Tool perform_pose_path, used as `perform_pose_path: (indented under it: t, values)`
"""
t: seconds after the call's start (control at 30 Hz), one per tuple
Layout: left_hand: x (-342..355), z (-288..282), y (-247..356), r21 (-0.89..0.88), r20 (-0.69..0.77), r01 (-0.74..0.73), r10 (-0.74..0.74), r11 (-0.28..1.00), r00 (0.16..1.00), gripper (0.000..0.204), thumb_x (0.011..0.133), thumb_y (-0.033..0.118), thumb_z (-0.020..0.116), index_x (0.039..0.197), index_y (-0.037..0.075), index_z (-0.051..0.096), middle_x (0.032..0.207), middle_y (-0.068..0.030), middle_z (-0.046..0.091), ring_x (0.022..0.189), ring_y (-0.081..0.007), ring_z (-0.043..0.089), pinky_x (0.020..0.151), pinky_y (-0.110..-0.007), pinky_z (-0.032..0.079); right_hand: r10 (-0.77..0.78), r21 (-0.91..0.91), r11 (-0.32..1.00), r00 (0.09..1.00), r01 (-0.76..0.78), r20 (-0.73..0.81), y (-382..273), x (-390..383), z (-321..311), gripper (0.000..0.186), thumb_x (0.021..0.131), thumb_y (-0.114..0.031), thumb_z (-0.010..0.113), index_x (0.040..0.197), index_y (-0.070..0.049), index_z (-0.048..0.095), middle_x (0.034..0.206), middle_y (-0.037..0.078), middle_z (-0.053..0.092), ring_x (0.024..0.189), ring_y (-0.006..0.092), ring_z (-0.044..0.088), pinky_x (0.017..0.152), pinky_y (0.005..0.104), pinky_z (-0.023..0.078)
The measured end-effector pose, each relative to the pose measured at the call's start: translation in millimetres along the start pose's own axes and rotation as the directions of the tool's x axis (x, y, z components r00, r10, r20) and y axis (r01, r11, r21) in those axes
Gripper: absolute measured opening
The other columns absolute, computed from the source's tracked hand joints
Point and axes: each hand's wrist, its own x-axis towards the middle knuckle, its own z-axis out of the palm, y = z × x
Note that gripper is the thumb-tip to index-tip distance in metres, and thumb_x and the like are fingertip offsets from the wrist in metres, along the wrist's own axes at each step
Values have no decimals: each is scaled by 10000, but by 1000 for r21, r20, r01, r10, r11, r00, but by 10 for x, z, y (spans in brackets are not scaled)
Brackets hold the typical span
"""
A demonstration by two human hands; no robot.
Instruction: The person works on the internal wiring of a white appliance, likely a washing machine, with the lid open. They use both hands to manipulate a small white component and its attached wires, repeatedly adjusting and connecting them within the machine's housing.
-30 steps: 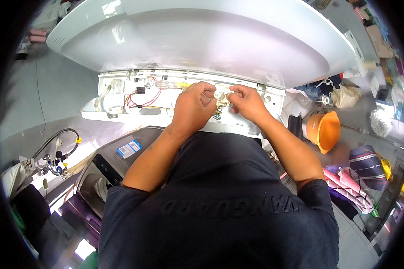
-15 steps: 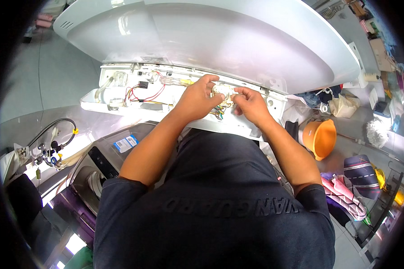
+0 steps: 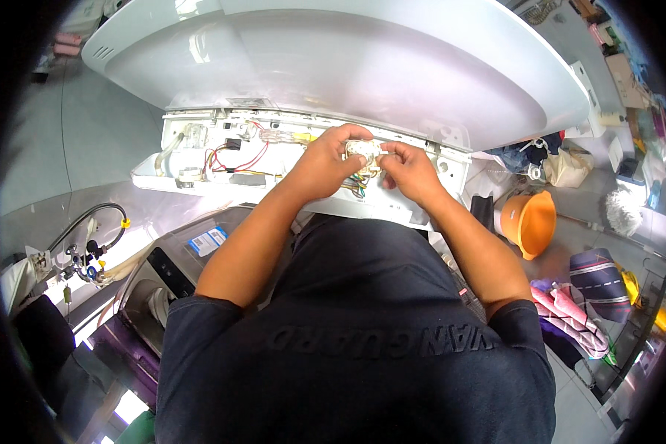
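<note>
My left hand grips a small white rounded part with wires, which looks like a washing machine timer. Its thumb and index finger curl around the part's left side. Pinched at the part's right edge is my right hand; whatever lies between its fingertips is too small to make out. Below the part hangs a bunch of coloured wires. Both hands are over an opened white panel housing, where red and black wires and a yellow-wrapped bundle run toward the left.
A large white curved casing rises just beyond the housing. Left of me stand a grey appliance with a blue-and-white label and a black hose with fittings. To the right are an orange basin and piled cloths.
My right hand has shifted slightly left, and its thumb and index finger have drawn together at the part's edge. The left hand keeps its hold on the part.
</note>
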Motion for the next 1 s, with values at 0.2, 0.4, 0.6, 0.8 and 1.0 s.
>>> perform_pose_path:
  t: [0.2, 0.4, 0.6, 0.8, 1.0]
  values:
    - [-20, -11, 16, 178, -8, -134, 138, 975, 990, 348, 874, 96, 677, 1218, 99, 623, 1201, -80, 555, 1086, -184, 545, 951, -322, 442, -2, 6, 1000, 1000, 2, 8, 2, 4, -7, 400, 882, -221, 663, 1163, 61, 620, 709, 40, 651, 570, 97, 612, 550, 246, 475]
    - [-44, -5, 60, 129, -33, -60, 65, 990, 997, 314, 888, 117, 684, 1193, 92, 615, 1180, -69, 557, 1017, -175, 559, 922, -315, 456, 11, -20, 1000, 1000, -11, 1, -9, -1, -5, 425, 881, -224, 673, 1182, 70, 614, 722, 38, 649, 571, 98, 612, 549, 247, 475]
    - [-41, 6, 25, 118, -32, -83, 87, 990, 996, 311, 890, 116, 682, 1193, 100, 617, 1160, -59, 552, 976, -159, 550, 897, -308, 457, 4, -13, 1000, 1000, -4, 0, -1, -4, -5, 429, 880, -225, 674, 1180, 76, 614, 716, 39, 650, 568, 98, 613, 547, 247, 476]
    - [-33, 0, 47, 170, -21, -86, 90, 982, 996, 324, 877, 108, 673, 1199, 103, 640, 1190, -70, 545, 1036, -175, 548, 923, -321, 454, 11, -9, 1000, 1000, -11, 0, -30, -15, -1, 421, 876, -223, 672, 1171, 73, 620, 703, 35, 649, 563, 97, 611, 545, 248, 476]
    - [-32, -7, 54, 195, 8, -138, 139, 971, 990, 357, 887, 122, 654, 1244, 117, 637, 1262, -91, 532, 1140, -213, 538, 960, -331, 444, 11, -20, 1000, 1000, -11, -7, -18, -10, 2, 415, 874, -224, 670, 1171, 63, 629, 692, 29, 649, 563, 93, 614, 545, 248, 478]
